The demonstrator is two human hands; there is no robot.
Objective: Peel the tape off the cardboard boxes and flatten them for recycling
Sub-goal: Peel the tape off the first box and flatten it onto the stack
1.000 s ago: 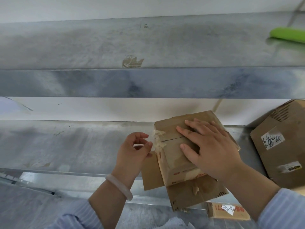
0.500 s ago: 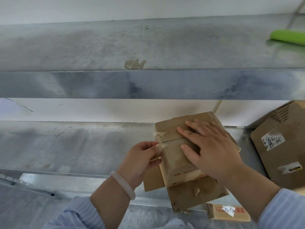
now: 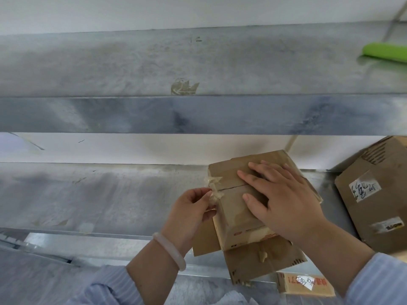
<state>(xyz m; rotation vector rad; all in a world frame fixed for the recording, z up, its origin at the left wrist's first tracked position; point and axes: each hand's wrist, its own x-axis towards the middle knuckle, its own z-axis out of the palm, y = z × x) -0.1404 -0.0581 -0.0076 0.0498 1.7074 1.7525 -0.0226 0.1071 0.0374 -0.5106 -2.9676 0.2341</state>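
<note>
there, a small cardboard box (image 3: 237,208) sits on the metal shelf (image 3: 110,194), its lower flaps splayed out. the right hand (image 3: 284,199) lies flat on its top, fingers straight. the left hand (image 3: 189,214) pinches crumpled tape (image 3: 214,190) at the box's left top edge. another box (image 3: 374,194) sits to the right.

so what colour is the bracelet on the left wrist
The bracelet is pale milky white, clearest in the head view.
</note>
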